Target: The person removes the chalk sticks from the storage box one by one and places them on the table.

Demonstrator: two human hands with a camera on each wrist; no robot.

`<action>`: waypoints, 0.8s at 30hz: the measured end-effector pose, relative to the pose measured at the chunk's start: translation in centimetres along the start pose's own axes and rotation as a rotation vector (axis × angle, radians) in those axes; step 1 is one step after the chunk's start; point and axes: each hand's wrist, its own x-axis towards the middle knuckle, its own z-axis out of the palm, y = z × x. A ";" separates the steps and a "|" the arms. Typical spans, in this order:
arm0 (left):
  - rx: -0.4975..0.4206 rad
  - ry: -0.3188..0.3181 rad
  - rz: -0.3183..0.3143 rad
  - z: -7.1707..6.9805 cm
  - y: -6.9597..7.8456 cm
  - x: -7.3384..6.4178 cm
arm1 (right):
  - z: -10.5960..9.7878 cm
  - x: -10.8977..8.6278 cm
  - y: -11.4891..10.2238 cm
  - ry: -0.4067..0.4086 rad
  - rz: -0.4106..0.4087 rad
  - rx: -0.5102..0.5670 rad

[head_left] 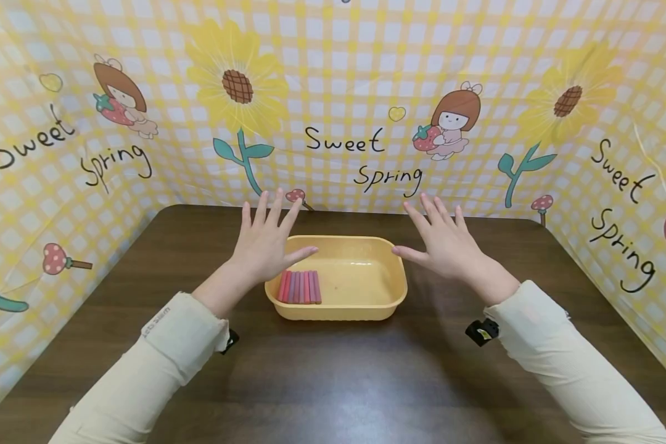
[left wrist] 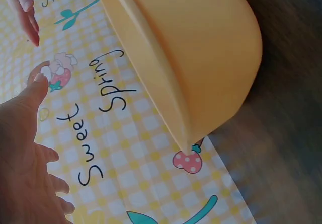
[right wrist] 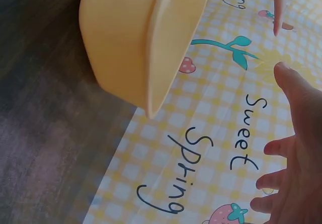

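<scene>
A yellow plastic basin [head_left: 361,305] stands on the dark table, its side wall filling much of both wrist views. Inside, along its left end, several pink, red and purple sticks [head_left: 300,287] lie side by side in a row; their exact kind does not show. My left hand [head_left: 263,243] is held above the basin's left end with fingers spread and thumb pointing inward. On the other side, my right hand [head_left: 444,243] hovers by the basin's right rim, fingers likewise spread. Neither hand holds anything.
The dark wood-grain table [head_left: 333,382] extends around the basin. A yellow checked cloth [head_left: 333,80] printed with sunflowers, cartoon figures and "Sweet Spring" hangs behind and along both sides. Black wrist cameras, such as the right one [head_left: 481,332], sit under the pale sleeves.
</scene>
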 end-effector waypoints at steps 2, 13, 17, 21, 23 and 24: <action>0.001 0.001 0.003 -0.2 0.2 -0.1 | -0.2 -0.1 -0.1 0.005 -0.007 0.012; -0.049 0.050 0.054 -1.3 0.8 -0.7 | -0.7 -0.4 -1.8 -0.015 -0.091 0.123; -0.123 0.040 0.064 -1.8 0.8 -1.0 | -0.7 -0.2 -2.4 -0.036 -0.130 0.215; -0.206 0.029 0.062 -1.7 0.3 -1.3 | -0.4 0.3 -2.9 -0.054 -0.188 0.307; -0.240 0.029 0.057 -1.4 -0.2 -1.4 | -0.2 0.7 -3.1 -0.066 -0.212 0.344; -0.256 0.026 0.052 -1.3 -0.5 -1.5 | -0.1 0.8 -3.2 -0.073 -0.221 0.362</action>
